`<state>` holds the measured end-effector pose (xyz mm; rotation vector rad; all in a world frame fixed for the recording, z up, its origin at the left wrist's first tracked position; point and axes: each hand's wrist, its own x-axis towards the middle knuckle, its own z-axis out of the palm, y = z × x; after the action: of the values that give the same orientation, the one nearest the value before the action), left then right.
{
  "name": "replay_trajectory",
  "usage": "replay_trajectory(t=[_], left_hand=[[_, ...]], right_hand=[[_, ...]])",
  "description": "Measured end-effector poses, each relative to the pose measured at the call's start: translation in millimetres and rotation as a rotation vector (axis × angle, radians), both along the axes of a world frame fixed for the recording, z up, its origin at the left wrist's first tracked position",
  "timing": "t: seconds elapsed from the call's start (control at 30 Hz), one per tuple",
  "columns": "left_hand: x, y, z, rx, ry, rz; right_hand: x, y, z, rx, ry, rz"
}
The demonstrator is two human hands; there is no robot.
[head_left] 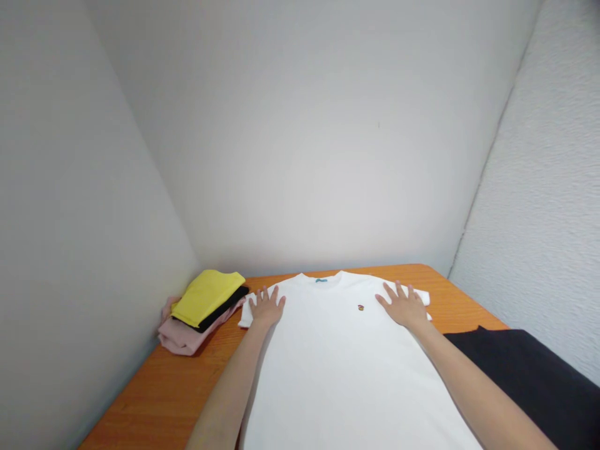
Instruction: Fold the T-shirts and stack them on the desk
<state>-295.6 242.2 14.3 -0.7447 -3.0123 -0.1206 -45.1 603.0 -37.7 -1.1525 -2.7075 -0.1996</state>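
Note:
A white T-shirt [337,356] lies spread face up on the orange wooden table [169,387], its collar toward the far wall and a small emblem on the chest. My left hand [266,306] rests flat on the shirt's left shoulder, fingers spread. My right hand [402,304] lies flat on the right shoulder, fingers apart too. Neither hand holds anything. Both short sleeves stick out a little beyond my hands.
At the table's far left corner sits a stack of folded clothes [204,309]: yellow on top, black under it, pink at the bottom. A black garment [529,381] lies at the right edge. Walls close in on the left, back and right.

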Motion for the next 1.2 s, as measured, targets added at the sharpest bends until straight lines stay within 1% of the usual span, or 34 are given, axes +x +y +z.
replay_trajectory(t=[0.07, 0.13, 0.23, 0.33, 0.43, 0.47, 0.53, 0.57, 0.63, 0.7, 0.8, 0.9, 0.97, 1.03, 1.1, 1.13, 1.17, 1.2], left_hand=[[-1.6, 6.0, -0.3, 0.002, 0.013, 0.011], [-1.9, 9.1, 1.9, 0.001, 0.027, 0.010], [2.7, 11.3, 12.9, -0.011, 0.064, -0.018], [21.6, 14.1, 29.0, -0.015, 0.153, -0.113], [64.0, 7.0, 37.9, -0.008, 0.218, -0.297], [82.7, -0.4, 37.4, -0.004, 0.225, -0.370], [122.2, -23.2, 30.8, 0.010, 0.218, -0.506], [141.1, -37.0, 25.7, 0.015, 0.202, -0.544], [173.7, -64.6, 15.2, 0.012, 0.157, -0.587], [196.4, -85.6, 7.2, 0.003, 0.116, -0.587], [211.7, -98.8, 0.9, -0.016, 0.078, -0.535], [211.3, -99.0, -0.1, -0.028, 0.058, -0.502], [208.0, -99.3, 4.2, -0.038, 0.023, -0.511], [208.1, -100.9, 14.1, -0.044, -0.003, -0.488], [218.6, -100.3, 27.6, -0.022, 0.032, -0.471], [229.6, -97.6, 33.5, -0.001, 0.068, -0.495], [244.8, -92.3, 37.3, 0.024, 0.103, -0.549], [264.1, -84.1, 37.7, 0.051, 0.126, -0.642]], right_hand=[[-0.3, -0.4, 1.9, 0.016, 0.004, 0.002], [-0.4, -2.1, 9.0, 0.016, -0.006, 0.007], [-1.8, -9.3, 29.7, 0.008, -0.033, 0.031], [-0.1, -30.5, 53.5, 0.060, -0.027, 0.105], [21.0, -74.2, 66.6, 0.139, 0.071, 0.275], [34.5, -92.5, 67.2, 0.135, 0.105, 0.348], [69.0, -129.3, 62.7, 0.078, 0.140, 0.531], [88.2, -145.5, 58.7, 0.044, 0.157, 0.607], [124.4, -168.8, 50.2, -0.015, 0.172, 0.701], [151.1, -179.2, 44.1, -0.058, 0.180, 0.718], [167.9, -179.1, 39.9, -0.099, 0.181, 0.675], [169.2, -178.0, 36.9, -0.133, 0.166, 0.648], [169.3, -179.2, 35.5, -0.168, 0.145, 0.642], [168.4, -176.0, 37.7, -0.237, 0.099, 0.635], [162.4, -160.0, 47.5, -0.294, 0.074, 0.621], [156.4, -145.2, 55.6, -0.299, 0.083, 0.610], [148.2, -125.7, 65.6, -0.283, 0.110, 0.590], [138.0, -102.1, 76.5, -0.251, 0.146, 0.560]])
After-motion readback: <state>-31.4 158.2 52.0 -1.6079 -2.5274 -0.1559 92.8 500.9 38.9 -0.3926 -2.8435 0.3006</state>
